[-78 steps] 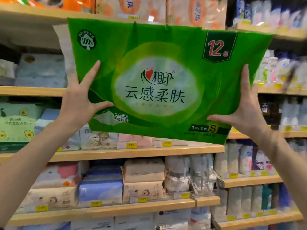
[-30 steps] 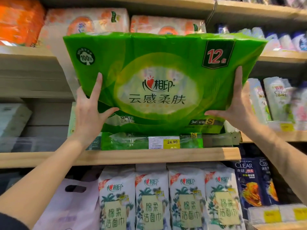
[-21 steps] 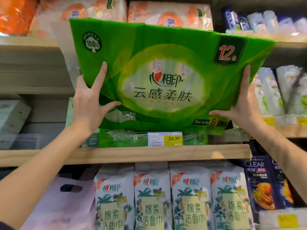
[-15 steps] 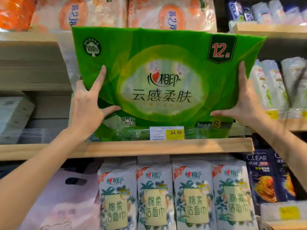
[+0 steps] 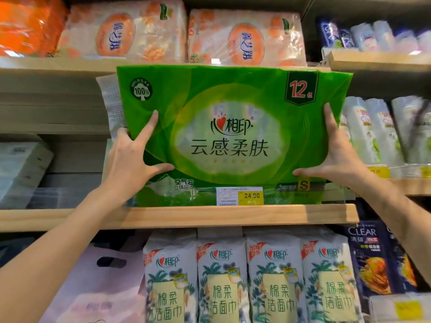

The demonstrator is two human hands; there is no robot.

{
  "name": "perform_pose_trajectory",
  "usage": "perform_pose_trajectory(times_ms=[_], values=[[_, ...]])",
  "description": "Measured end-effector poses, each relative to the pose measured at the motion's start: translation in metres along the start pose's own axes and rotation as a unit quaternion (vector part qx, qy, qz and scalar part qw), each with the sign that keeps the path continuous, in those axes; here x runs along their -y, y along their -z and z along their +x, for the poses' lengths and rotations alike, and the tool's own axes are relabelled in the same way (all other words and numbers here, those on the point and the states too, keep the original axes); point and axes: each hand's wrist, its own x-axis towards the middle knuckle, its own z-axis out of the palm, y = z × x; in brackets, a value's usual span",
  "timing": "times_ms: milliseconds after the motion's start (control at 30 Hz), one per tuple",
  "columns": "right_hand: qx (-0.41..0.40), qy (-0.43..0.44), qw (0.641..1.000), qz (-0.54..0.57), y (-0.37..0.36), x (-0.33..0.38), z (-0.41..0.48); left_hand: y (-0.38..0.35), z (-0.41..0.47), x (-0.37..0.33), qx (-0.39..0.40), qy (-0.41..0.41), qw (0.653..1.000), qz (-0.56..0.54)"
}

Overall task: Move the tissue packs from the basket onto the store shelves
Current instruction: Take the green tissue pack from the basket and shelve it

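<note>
Green tissue pack: large, flat and rectangular, wrapped in glossy, lightly wrinkled film. It is held upright at frame centre, in the middle bay of the wooden shelf.

- Lower edge: dropped behind the clear plastic rail and the price tag, at board level. Whether its weight is borne by the board cannot be told.
- Top edge: just under the front lip of the upper shelf, where orange-printed packs are stacked. Little headroom is left.
- Left edge: a white embossed pack is seen just behind it. Further left, some open bay is left before the pale stacked packs.
- Right edge: close to the shampoo bottles on the neighbouring shelf.

Left hand: the lower left edge is grasped, with one of the fingers laid straight on the front film, the thumb spread below it and the rest wrapped behind.

Right hand: the lower right edge is grasped likewise.

Below the board, soft white wipe packs are stood in a row.
</note>
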Motion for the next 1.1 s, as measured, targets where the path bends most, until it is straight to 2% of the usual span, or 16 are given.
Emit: perform_pose_trajectory(times_ms=[367, 533, 767, 833, 933, 1033, 1100], values=[[0.000, -0.012, 1.000, 0.020, 0.002, 0.013, -0.006, 0.002, 0.001, -0.001, 0.007, 0.004, 1.000, 0.017], [-0.006, -0.057, 0.998, -0.030, -0.003, 0.011, -0.001, 0.001, 0.007, 0.000, 0.035, 0.007, 0.999, 0.009], [0.011, -0.083, 0.996, -0.032, -0.003, 0.012, 0.001, 0.003, 0.006, -0.003, 0.063, 0.011, 0.998, -0.018], [-0.007, -0.089, 0.992, -0.092, -0.002, 0.012, 0.002, 0.003, 0.003, -0.002, 0.043, 0.003, 0.999, -0.005], [-0.056, -0.011, 0.969, -0.240, 0.000, 0.016, 0.001, 0.003, 0.005, 0.003, -0.021, -0.058, 0.992, 0.106], [-0.028, 0.055, 0.962, -0.267, 0.003, 0.017, 0.008, 0.006, 0.010, 0.005, -0.026, -0.126, 0.973, 0.190], [0.002, 0.062, 0.962, -0.266, 0.005, 0.017, 0.011, 0.007, 0.014, 0.004, -0.010, -0.152, 0.965, 0.214]])
